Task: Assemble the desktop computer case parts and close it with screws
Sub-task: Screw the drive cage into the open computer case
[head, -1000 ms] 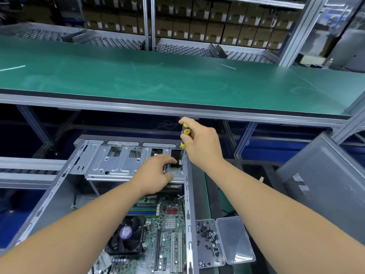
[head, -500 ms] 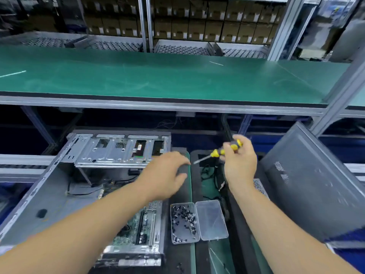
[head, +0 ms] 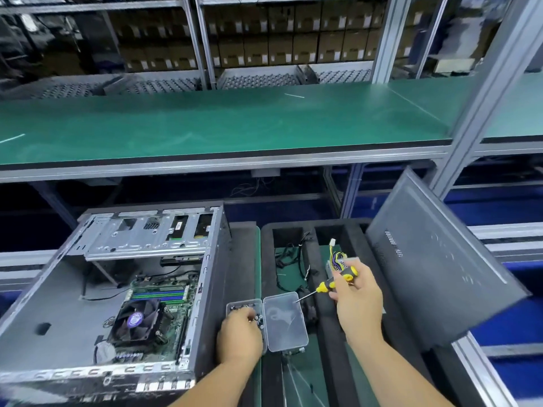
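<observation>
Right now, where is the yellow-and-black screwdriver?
In the head view, right of centre: the right hand grips the yellow-and-black screwdriver, its tip over the clear plastic screw box, beside the leaning grey side panel.

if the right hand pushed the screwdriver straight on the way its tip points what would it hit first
Probably the open clear lid of the screw box: the screwdriver in the right hand slants down-left, tip just over the lid's far right corner. Depth is unclear, so it may pass slightly above.
</observation>
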